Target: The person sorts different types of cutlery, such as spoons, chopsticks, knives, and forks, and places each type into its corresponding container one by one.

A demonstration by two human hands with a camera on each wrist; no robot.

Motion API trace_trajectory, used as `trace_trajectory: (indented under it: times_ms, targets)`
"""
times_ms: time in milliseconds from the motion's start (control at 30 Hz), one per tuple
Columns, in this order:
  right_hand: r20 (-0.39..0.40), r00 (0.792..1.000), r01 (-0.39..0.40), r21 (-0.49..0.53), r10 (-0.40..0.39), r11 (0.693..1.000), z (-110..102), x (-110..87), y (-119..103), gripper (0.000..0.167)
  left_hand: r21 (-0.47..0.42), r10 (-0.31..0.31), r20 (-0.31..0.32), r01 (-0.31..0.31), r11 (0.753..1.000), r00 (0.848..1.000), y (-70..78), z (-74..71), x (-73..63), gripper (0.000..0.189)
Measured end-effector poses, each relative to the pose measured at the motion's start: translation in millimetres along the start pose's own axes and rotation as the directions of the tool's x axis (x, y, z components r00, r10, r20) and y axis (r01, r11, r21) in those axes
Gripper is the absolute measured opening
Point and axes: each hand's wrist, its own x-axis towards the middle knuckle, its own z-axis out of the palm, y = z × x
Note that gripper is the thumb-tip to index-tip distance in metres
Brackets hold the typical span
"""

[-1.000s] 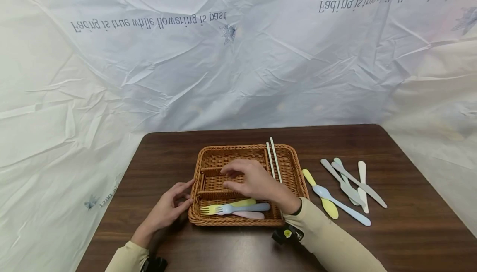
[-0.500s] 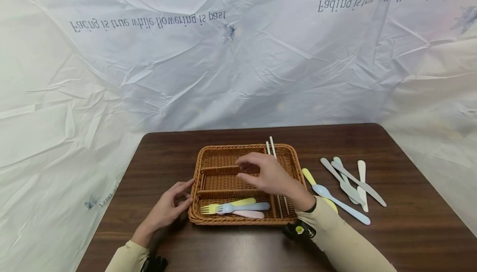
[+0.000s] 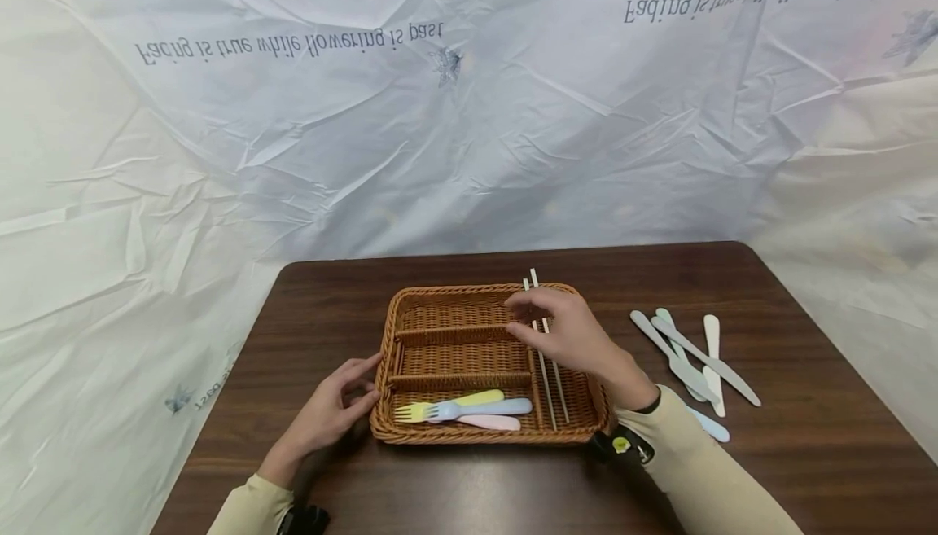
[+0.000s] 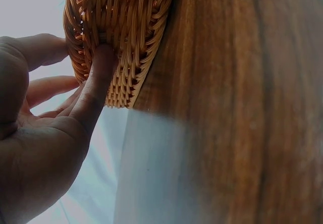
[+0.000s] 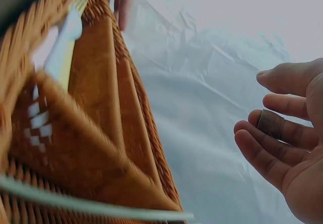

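A brown wicker basket [image 3: 392, 315] with divided compartments lies in the middle of the table. My left hand [image 3: 330, 405] rests against its left side; in the left wrist view the thumb [image 4: 96, 88] touches the outer wall. Over the basket's right part hovers my right hand [image 3: 567, 331], fingers loosely bent, holding nothing. Below it, two white chopsticks [image 3: 560, 388] lie lengthwise in the right compartment, their far ends past the rim. A yellow fork [image 3: 479, 397], a light blue fork [image 3: 506, 407] and a pink-handled utensil [image 3: 493, 423] share the front compartment.
Right of the basket lie a grey knife [image 3: 733, 379], a white-handled utensil [image 3: 712, 335] and other pale utensils, overlapping. A light blue handle [image 3: 711, 423] shows beside the right sleeve [image 3: 696, 453]. A white printed sheet [image 3: 469, 152] hangs behind the dark table [image 3: 337, 291].
My right hand has moved rightward from above the middle compartment to above the chopsticks, and its forearm now covers the yellow spoon. The left hand and basket have stayed put.
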Motion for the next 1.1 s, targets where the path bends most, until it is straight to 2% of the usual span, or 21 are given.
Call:
trace_trajectory:
  times_ms: [267, 433, 633, 833, 1100]
  targets:
    - [-0.068, 0.994, -0.092, -0.056, 0.088, 0.994, -24, -12.4, 17, 0.033, 0.000, 0.012, -0.012, -0.012, 1.000, 1.000, -4.0, -0.1, -0.3, 0.055]
    - [-0.085, 0.987, -0.146, -0.102, 0.137, 0.984, -33, -21.0, 28, 0.031, 0.003, 0.009, -0.012, -0.009, 1.000, 1.000, -3.6, -0.6, 0.1, 0.055]
    - [-0.102, 0.973, -0.218, -0.103, 0.208, 0.970, -44, -33.0, 39, 0.031, -0.009, 0.004, 0.001, -0.004, 1.000, 1.000, -0.4, -1.5, -0.5, 0.055]
    - [-0.144, 0.963, -0.250, -0.172, 0.226, 0.953, -53, -45.3, 50, 0.029, -0.019, -0.005, 0.003, 0.005, 1.000, 1.000, 1.5, -1.1, -0.6, 0.055]
    - [-0.206, 0.960, -0.242, -0.270, 0.190, 0.932, -62, -62.4, 69, 0.028, -0.024, 0.008, -0.004, -0.008, 1.000, 1.000, -0.1, -0.1, -0.7, 0.055]
